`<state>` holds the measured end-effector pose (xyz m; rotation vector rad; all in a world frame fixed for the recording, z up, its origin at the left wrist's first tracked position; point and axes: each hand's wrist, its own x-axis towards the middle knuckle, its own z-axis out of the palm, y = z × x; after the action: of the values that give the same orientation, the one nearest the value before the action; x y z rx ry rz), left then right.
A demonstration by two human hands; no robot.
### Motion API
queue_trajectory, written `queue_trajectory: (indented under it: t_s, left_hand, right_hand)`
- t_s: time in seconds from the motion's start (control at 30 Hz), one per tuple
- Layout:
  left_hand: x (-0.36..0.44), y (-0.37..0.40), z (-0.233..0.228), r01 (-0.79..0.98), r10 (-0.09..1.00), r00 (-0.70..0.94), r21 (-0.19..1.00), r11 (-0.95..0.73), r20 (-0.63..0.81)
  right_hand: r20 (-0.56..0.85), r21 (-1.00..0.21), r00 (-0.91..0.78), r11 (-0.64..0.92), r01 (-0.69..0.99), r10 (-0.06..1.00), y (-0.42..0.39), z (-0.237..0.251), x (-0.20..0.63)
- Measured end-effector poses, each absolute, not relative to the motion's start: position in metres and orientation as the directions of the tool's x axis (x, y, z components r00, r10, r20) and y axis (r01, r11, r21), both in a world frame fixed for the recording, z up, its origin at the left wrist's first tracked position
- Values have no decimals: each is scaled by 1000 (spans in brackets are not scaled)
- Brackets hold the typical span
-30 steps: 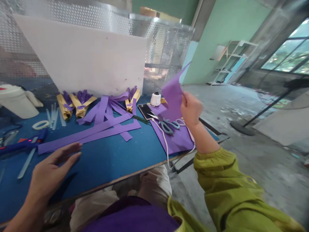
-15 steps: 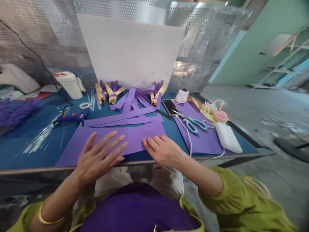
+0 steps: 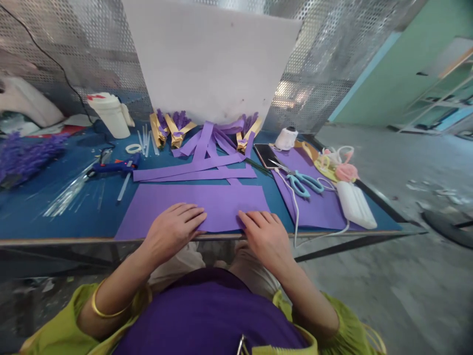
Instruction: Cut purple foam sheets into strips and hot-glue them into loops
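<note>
A purple sheet (image 3: 199, 204) lies flat at the near edge of the blue table (image 3: 55, 222). My left hand (image 3: 173, 231) rests palm down on the sheet's near edge, fingers together and pointing right. My right hand (image 3: 266, 237) presses the sheet's near right corner, fingers spread slightly. Neither hand grips anything. Behind the sheet lie several long purple strips (image 3: 195, 170).
Teal scissors (image 3: 303, 182), a phone (image 3: 266, 155) and a white cable lie on a second purple sheet (image 3: 318, 209) at right. A blue glue gun (image 3: 113, 167), a white jug (image 3: 109, 116), gold-and-purple bundles (image 3: 172, 128) and a white board (image 3: 210, 59) stand behind.
A second ago my right hand held the purple sheet up in the air; now it lies flat on the table. Both hands have slid toward its near edge.
</note>
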<state>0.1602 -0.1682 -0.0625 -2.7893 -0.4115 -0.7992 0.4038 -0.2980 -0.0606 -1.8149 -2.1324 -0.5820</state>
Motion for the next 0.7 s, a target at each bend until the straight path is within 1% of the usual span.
queue_trajectory:
  t_s: [0.07, 0.13, 0.2, 0.27, 0.33, 0.4, 0.47, 0.53, 0.63, 0.7]
  left_hand:
    - [162, -170, -62, 315, 207, 807, -107, -943, 553]
    - [163, -173, -63, 311, 207, 790, -87, -946, 577]
    - [162, -175, -64, 321, 232, 773, -48, -946, 590]
    - [160, -176, -62, 345, 305, 766, 39, -938, 566]
    - [158, -176, -57, 388, 402, 767, 138, -911, 499]
    - [157, -173, -50, 452, 486, 772, 184, -873, 410]
    - [158, -168, -42, 522, 538, 775, 144, -841, 331]
    - [160, -160, -35, 565, 555, 780, 55, -823, 289]
    - [165, -146, -30, 561, 529, 810, -70, -825, 252]
    - [167, -138, -28, 536, 506, 835, -111, -837, 214]
  right_hand:
    - [456, 31, -202, 212, 977, 866, -292, -62, 401]
    - [455, -29, -234, 277, 960, 859, -287, -64, 400]
    - [453, -84, -222, 290, 953, 863, -283, -64, 401]
    - [444, -153, -176, 268, 951, 878, -282, -63, 404]
    - [409, -228, -124, 233, 945, 904, -282, -58, 410]
    - [340, -275, -77, 178, 945, 937, -281, -52, 415]
    - [249, -281, -34, 106, 954, 968, -276, -43, 419]
    - [164, -253, 2, 40, 967, 986, -269, -35, 421]
    - [69, -181, 14, -1, 983, 998, -257, -25, 424]
    - [37, -139, -3, 9, 990, 999, -250, -22, 427]
